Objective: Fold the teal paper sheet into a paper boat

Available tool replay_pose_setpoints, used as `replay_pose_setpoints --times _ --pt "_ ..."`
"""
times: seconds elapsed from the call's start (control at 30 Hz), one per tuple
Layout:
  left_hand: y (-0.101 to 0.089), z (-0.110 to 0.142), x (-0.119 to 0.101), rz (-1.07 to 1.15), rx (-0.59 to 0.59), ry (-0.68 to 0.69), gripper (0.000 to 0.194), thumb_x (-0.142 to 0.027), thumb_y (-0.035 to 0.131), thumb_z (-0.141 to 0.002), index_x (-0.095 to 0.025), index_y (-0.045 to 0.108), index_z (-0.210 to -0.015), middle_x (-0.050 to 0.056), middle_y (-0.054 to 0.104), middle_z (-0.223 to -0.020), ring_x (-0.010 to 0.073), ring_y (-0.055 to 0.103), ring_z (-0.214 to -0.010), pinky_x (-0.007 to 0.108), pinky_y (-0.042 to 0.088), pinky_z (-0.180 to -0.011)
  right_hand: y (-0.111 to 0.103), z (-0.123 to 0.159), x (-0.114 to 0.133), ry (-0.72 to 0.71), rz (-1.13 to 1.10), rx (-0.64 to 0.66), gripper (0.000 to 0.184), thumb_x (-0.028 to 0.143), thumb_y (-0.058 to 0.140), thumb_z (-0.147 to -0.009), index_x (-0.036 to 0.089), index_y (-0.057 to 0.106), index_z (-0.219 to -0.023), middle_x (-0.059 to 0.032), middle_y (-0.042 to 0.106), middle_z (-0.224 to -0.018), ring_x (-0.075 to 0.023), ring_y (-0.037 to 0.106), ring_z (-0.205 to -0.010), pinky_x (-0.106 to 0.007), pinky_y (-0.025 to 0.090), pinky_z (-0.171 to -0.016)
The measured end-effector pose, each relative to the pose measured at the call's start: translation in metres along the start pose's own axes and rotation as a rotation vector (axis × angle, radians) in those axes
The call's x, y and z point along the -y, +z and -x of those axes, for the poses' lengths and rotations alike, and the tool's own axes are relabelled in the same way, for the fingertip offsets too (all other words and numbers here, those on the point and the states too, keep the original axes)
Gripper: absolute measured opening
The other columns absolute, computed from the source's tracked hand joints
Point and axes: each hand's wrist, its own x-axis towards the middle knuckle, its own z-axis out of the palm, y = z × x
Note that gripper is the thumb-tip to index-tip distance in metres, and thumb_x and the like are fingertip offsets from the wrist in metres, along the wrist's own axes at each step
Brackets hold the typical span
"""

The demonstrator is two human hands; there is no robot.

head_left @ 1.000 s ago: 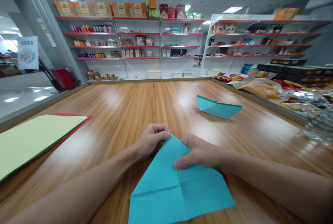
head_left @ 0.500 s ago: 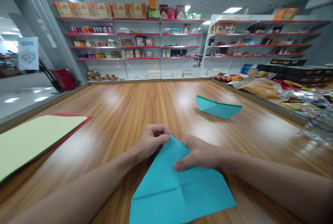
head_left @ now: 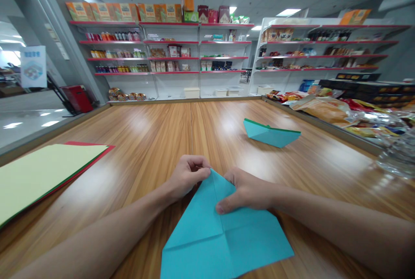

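Note:
A creased sheet of blue paper (head_left: 207, 236) lies in front of me, its far end narrowing to a point. My left hand (head_left: 189, 175) pinches that pointed tip between thumb and bent fingers. From the right side my right hand (head_left: 248, 190) grips the paper, thumb pressed on top and fingers hidden underneath. Crossing fold lines run over the sheet's middle. Farther off to the right stands a folded blue paper boat (head_left: 270, 134) with a green upper edge, apart from both hands.
A stack of coloured paper (head_left: 48, 175), pale yellow on top with green and red below, lies at the left of the wooden table (head_left: 155, 128). A clear glass vessel (head_left: 397, 156) and snack packets (head_left: 327, 110) are at the right. Stocked shelves (head_left: 171, 58) stand beyond.

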Motion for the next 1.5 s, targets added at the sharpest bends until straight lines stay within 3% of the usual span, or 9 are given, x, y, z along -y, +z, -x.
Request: replay_pose_setpoints --times 0.73,1.03,1.23,1.5 --pt "-0.001 -0.002 -0.001 -0.076 -0.003 -0.007 0.019 -0.024 0.061 -0.068 -0.014 0.049 -0.056 -0.006 0.041 -0.049 0.0062 0.034 -0.046 0.02 0.024 -0.042 0.0 -0.002 -0.004 -0.002 -0.009 0.008 0.03 0.036 0.075 -0.062 0.01 0.063 -0.068 0.0022 0.053 -0.061 -0.0077 0.045 -0.052 -0.019 0.037 -0.048" --pt "0.013 0.001 -0.013 -0.331 -0.155 0.075 0.013 -0.017 0.054 -0.066 -0.015 0.048 -0.055 -0.005 0.04 -0.051 0.007 0.036 -0.048 0.019 0.026 -0.043 0.001 -0.002 0.002 -0.002 0.011 -0.045 0.025 0.031 0.073 -0.061 0.011 0.058 -0.062 0.0029 0.051 -0.059 -0.0077 0.044 -0.051 -0.019 0.035 -0.047" --pt "0.002 -0.001 -0.004 -0.062 -0.001 -0.046 0.019 -0.027 0.061 -0.068 -0.014 0.051 -0.059 -0.005 0.044 -0.051 0.0067 0.037 -0.045 0.02 0.025 -0.043 0.002 0.0 0.003 0.013 -0.004 -0.017 0.026 0.033 0.074 -0.061 0.011 0.06 -0.064 0.003 0.051 -0.059 -0.0072 0.043 -0.051 -0.019 0.034 -0.046" --pt "0.001 -0.002 -0.002 -0.048 0.041 -0.014 0.018 -0.025 0.063 -0.066 -0.013 0.051 -0.06 -0.005 0.044 -0.052 0.0062 0.036 -0.047 0.019 0.025 -0.044 0.002 0.0 0.001 0.024 0.023 -0.028 0.026 0.033 0.074 -0.061 0.01 0.063 -0.067 0.0023 0.053 -0.06 -0.0078 0.045 -0.052 -0.019 0.034 -0.046"
